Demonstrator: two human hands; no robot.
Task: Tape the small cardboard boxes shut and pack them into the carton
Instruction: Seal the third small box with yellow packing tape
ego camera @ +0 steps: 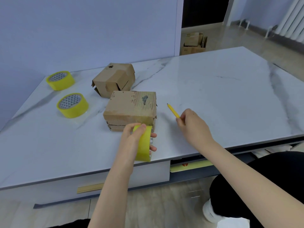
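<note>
On my screen the left grip (131, 137) is wrapped round a yellow tape roll (144, 145): the thumb lies over the top of the rim and the fingers come through the core on the far side. The roll stands on edge just in front of the near cardboard box (131, 109), close against its front face; I cannot tell whether a strip runs from roll to box. That box sits on the worktop (213, 96) near the front edge. Its top is scuffed, and a glossy patch of tape shows at the front right corner. The right grip (194, 127) is closed on a slim yellow tool (172, 110), pinched at its lower end with the tip pointing up and away. The tool is just right of the box and apart from it, and I cannot tell whether it is a blade or a pencil. Behind the near box, almost touching it, a second cardboard box (114, 79) sits tilted with its side flaps gaping. Two more tape rolls lie flat at the left of the worktop, the far tape roll (60, 80) near the wall and the middle tape roll (72, 105) nearer to me. On the floor beyond the worktop, well apart from the boxes, an open carton (194, 43) stands by a dark doorway.
</note>
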